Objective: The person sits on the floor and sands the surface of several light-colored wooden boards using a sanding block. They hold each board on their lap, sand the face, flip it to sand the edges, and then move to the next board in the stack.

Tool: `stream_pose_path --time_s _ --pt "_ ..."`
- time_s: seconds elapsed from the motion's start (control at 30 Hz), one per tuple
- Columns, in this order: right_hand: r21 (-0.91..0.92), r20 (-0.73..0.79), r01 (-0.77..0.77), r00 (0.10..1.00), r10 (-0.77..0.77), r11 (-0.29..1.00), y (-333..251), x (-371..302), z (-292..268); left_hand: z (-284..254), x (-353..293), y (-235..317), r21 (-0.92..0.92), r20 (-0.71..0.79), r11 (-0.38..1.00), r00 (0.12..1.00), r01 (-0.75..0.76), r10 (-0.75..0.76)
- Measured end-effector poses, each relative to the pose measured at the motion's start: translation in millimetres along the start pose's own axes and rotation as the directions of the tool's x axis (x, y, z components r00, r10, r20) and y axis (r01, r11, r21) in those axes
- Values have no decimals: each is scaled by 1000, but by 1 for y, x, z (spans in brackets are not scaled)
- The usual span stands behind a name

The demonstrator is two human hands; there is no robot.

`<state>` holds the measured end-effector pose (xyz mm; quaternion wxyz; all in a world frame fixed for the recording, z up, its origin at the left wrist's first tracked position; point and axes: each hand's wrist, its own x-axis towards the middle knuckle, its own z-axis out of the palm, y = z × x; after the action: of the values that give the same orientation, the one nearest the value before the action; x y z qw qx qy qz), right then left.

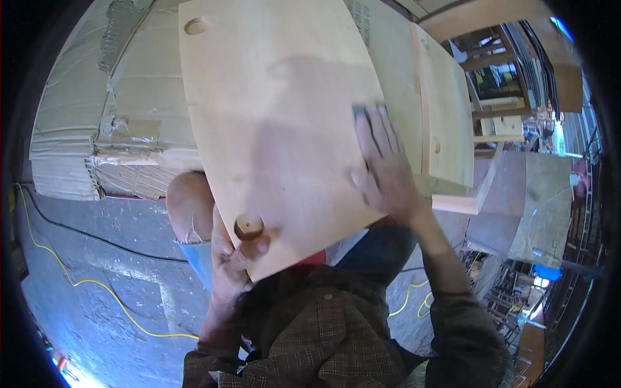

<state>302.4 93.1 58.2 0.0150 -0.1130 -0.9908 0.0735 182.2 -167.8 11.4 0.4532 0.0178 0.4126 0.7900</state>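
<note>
A pale wooden panel (pixel 304 149) with round recesses at its left corners lies tilted in front of me, its near end over my lap. My left hand (pixel 234 262) grips the panel's near left corner, thumb on top beside a round recess (pixel 248 226). Flat along the panel's right edge rests my right hand (pixel 385 161), fingers pointing away from me. Under its fingertips shows a dark grey-green piece of sandpaper (pixel 358 111), mostly covered by the hand.
Cardboard (pixel 145 84) covers the surface beneath and left of the panel. Another pale wooden panel (pixel 446 110) stands to the right, near shelving (pixel 498 71) with stacked boards. A yellow cord (pixel 116 297) and a black cable (pixel 97 238) cross the grey floor at left.
</note>
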Motion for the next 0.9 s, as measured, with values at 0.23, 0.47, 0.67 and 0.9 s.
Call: stream_pose_path --time_s 0.23,0.47,0.67,0.9 --pt "11 -127 -193 973 193 981 56 240 13 0 0 0 -14 37 1000 999 24 -23" --pt "-44 -149 -85 986 78 995 31 233 30 17 6 0 -61 -57 995 995 -81 78" --pt "51 86 130 987 -134 990 -69 2 5 4 6 -4 16 -3 995 995 -102 102" --pt "49 122 77 989 -82 996 -74 -2 13 -3 3 -10 -149 121 986 988 -77 95"
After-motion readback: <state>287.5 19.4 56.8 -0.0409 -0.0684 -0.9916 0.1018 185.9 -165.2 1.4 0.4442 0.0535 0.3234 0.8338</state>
